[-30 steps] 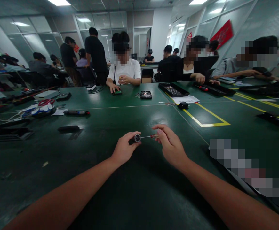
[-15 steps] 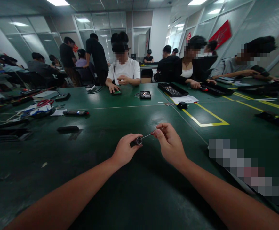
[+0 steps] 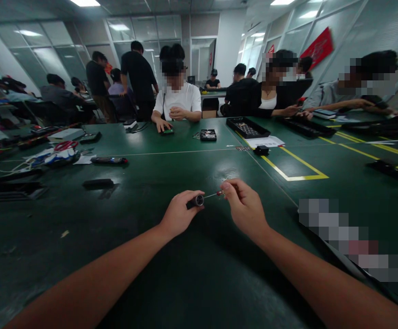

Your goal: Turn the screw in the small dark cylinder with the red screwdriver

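My left hand (image 3: 178, 212) is closed around a dark cylinder (image 3: 199, 200), whose round, metal-rimmed end faces me and to the right. In my right hand (image 3: 246, 205), thumb and fingers pinch the handle of a small screwdriver (image 3: 218, 193) with a red part showing. Its thin shaft runs left to the cylinder's end; whether the tip sits inside a screw there is too small to tell. Both hands are held above the green table (image 3: 151, 283), near its middle.
To the left lie a black block (image 3: 98, 183), a dark pen-shaped tool (image 3: 110, 161) and a black tray (image 3: 10, 192). Farther off are a small black box (image 3: 208, 135), a parts tray (image 3: 248, 128) and a black piece (image 3: 261, 150). Several people sit around the table.
My right fingers have shifted on the screwdriver, and more of its red part shows. The left hand with the cylinder stays nearly still. A co-worker at the right has raised their hands.
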`<state>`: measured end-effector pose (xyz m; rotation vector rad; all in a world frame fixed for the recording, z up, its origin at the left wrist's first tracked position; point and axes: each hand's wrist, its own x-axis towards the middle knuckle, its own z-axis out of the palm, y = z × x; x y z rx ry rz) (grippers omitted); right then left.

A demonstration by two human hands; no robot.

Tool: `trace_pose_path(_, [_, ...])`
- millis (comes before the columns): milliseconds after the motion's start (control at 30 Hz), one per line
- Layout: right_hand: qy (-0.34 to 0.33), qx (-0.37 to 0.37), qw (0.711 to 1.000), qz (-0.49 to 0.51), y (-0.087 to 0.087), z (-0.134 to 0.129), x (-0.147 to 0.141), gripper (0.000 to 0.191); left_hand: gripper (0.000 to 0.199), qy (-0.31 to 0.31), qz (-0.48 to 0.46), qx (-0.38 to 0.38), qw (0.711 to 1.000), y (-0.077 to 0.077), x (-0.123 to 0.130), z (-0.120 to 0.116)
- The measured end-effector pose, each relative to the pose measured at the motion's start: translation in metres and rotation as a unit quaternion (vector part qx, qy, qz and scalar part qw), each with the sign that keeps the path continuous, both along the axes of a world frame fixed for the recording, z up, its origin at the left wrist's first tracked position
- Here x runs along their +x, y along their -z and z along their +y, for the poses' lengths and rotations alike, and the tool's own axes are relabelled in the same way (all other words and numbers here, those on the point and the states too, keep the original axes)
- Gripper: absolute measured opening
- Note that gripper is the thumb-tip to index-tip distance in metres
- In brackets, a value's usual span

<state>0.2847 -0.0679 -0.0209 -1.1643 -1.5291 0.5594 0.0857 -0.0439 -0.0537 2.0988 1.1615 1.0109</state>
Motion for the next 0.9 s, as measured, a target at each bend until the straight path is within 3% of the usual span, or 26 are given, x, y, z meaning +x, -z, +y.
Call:
trace_pose_path(233, [-0.024,-0.017,0.997,0.074,0.006,0.002,-0.002,0.021,0.036,-0.014,0.001,0.003,1.0,0.001,0.0,0.001])
trace_pose_path(367, [-0.01,-0.053,0.99,0.13,0.007,0.009,-0.001,0.024,0.035,-0.015,0.047,0.06,0.997,-0.004,-0.001,0.001])
trace_pose_path(533, [-0.037,-0.212,0.913,0.348,0.013,0.029,0.007,0.029,0.034,-0.01,0.09,0.101,0.991,-0.008,-0.004,0.007])
trace_pose_path(633, [-0.02,-0.167,0.926,0.339,0.017,0.032,0.007,0.026,0.035,-0.016,0.083,0.08,0.993,-0.005,-0.005,0.009])
trace_pose_path(900, [0.002,-0.07,0.978,0.196,0.016,0.022,0.002,0.026,0.037,-0.019,0.067,0.064,0.996,-0.004,-0.004,0.005])
